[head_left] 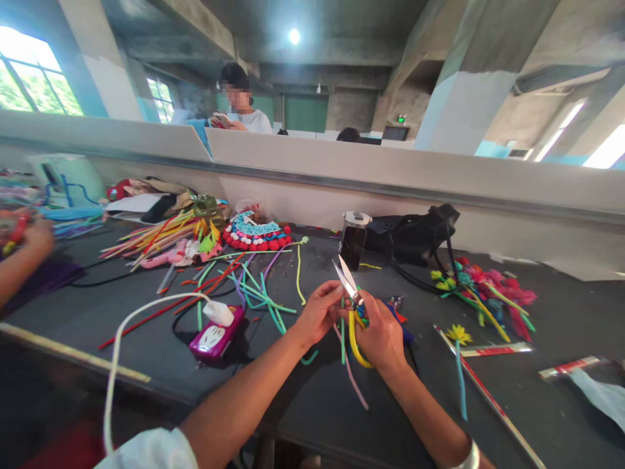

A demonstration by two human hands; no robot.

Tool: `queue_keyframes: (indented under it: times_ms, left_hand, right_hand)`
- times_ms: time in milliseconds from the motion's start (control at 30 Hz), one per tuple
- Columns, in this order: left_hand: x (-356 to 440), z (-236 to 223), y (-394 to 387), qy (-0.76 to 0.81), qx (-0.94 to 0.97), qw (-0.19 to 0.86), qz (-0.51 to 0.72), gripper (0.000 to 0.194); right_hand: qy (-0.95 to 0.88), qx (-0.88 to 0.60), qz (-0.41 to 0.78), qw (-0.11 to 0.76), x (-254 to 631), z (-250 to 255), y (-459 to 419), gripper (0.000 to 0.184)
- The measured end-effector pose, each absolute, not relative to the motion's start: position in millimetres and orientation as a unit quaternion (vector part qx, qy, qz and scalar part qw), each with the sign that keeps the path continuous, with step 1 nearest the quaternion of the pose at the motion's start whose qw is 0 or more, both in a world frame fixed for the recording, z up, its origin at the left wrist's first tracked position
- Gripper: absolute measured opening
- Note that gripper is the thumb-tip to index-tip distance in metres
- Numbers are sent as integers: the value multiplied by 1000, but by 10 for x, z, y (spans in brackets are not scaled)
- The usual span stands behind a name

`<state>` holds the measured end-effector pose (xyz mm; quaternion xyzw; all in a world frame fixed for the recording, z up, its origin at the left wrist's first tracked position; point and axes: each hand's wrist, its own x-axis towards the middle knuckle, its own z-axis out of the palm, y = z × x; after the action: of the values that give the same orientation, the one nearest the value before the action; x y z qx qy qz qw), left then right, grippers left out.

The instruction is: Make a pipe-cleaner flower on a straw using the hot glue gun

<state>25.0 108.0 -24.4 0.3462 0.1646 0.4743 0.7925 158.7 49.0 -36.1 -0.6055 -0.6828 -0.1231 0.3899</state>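
Note:
My right hand (pixel 383 335) is closed around a pair of scissors (pixel 347 279); the blades point up and slightly apart, and a yellow handle loop (pixel 355 339) shows below the fingers. Close beside it, my left hand (pixel 319 314) pinches thin pipe cleaners at its fingertips. A green pipe cleaner (pixel 342 342) and a pink pipe cleaner (pixel 358 385) hang down between the hands. The exact grip of the left fingers is partly hidden. Behind the right hand lies a dark blue item (pixel 407 335), mostly covered.
Loose green pipe cleaners (pixel 266 293) and a purple power strip (pixel 217 335) with a white plug lie left. A phone (pixel 352 246) leans against a container, near a black bag (pixel 415 234). Fuzzy flowers (pixel 508 290) lie right. Another person's hand (pixel 36 238) is far left.

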Motion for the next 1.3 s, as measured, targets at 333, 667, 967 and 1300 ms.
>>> queue_keyframes:
  times_ms: [333, 667, 967, 1300]
  left_hand:
    - [251, -255, 1100, 158, 346, 794, 475, 25]
    - [257, -280, 1109, 162, 344, 793, 477, 25]
    - [247, -259, 1115, 151, 329, 796, 486, 25]
    - [246, -258, 1110, 166, 315, 793, 495, 24]
  right_hand:
    - [-686, -600, -154, 382, 1598, -420, 513, 47]
    - [-686, -592, -183, 381, 1615, -455, 520, 49]
    - [-674, -605, -167, 389, 1581, -452, 491, 45]
    - [-666, -623, -128, 389, 1622, -341, 488, 46]
